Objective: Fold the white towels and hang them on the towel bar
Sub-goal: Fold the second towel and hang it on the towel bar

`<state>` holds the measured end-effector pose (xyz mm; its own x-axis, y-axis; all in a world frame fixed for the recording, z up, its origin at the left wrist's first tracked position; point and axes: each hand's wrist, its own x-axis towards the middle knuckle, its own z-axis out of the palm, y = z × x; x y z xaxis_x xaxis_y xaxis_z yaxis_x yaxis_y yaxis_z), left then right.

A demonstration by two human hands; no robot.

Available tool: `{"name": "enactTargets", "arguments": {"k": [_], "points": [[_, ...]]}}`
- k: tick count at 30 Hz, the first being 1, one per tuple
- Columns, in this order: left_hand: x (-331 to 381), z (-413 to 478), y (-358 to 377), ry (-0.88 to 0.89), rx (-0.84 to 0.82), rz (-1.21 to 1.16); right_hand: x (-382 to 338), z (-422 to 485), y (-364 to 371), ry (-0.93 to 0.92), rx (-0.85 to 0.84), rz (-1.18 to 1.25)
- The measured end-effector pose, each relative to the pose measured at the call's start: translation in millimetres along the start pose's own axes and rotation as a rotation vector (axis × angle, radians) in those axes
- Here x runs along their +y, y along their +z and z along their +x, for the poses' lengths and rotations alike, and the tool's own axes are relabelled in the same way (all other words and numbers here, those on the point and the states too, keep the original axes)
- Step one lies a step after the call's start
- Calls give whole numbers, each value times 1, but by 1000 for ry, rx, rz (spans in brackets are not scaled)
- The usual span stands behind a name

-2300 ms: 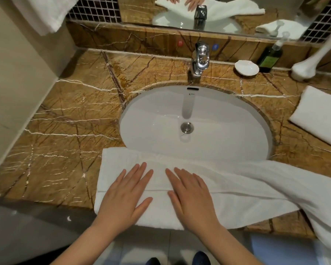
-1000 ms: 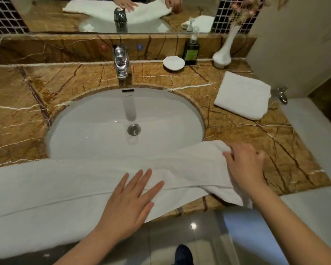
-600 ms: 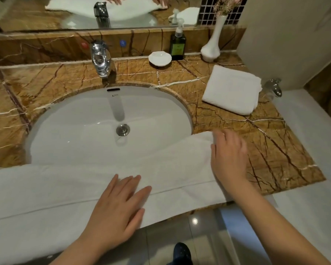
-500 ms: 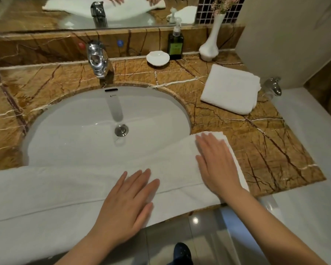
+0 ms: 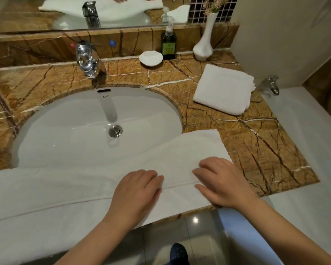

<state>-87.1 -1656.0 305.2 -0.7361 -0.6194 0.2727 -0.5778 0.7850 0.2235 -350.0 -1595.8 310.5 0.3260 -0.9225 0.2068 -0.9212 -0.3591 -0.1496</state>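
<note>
The long towel [image 5: 55,197] lies in a lengthwise fold along the front of the counter [image 5: 266,150], from 9 o'clock, where the frame cuts it off, to its square end at about 4 o'clock. Its far edge sags over the sink [image 5: 65,131] rim.

The left hand [image 5: 136,192] sits on it at 6 o'clock and the right hand [image 5: 224,184] just beside, at 5 o'clock. Both have their fingers curled down onto the cloth. The fingertips are tucked under, so I cannot tell whether either hand pinches the towel or only presses it.

The step looks like squaring the right end before the crosswise fold. To do it well:
- Line up the long edges along the stitched line between the hands.
- Draw the sagging edge back off the basin so the layers lie flat.
- Take both layers at the end corners, not the top one alone.

A folded towel [image 5: 224,88] rests at 2 o'clock, well apart from the hands.

No towel bar is in view. The long towel's left end and its front edge, which hangs over the counter, cannot be seen.
</note>
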Motion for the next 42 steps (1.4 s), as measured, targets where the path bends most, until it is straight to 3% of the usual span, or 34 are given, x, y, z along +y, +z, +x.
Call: {"name": "enactTargets", "arguments": {"k": [7,9,13,17,23,26,30,34,36,38,40,42], "points": [[4,12,4,7,167,127,5,6,-8,-93,159,-113],[7,13,3,0,206,129,4,2,-12,-53,113,-50],[13,6,5,42,116,130,0,-4,-9,-23,-46,-57],[18,5,13,-96,116,74,-3,4,-1,2,50,-66],[27,11,16,-121,91,0,-2,4,1,39,86,-25],[26,18,19,-108,130,9,0,8,4,90,81,7],[22,29,18,-80,205,-3,7,22,-8,289,25,201],[20,28,12,40,311,-23,6,21,-29,78,307,109],[22,21,12,198,228,-53,0,5,-30,-72,344,33],[22,16,15,297,78,-66,-1,-18,-22,-181,188,-40],[22,13,17,289,-36,-72,8,-35,-11,-202,15,-54],[21,11,15,221,-76,-82,18,-40,-6,-152,-15,-8]]}}
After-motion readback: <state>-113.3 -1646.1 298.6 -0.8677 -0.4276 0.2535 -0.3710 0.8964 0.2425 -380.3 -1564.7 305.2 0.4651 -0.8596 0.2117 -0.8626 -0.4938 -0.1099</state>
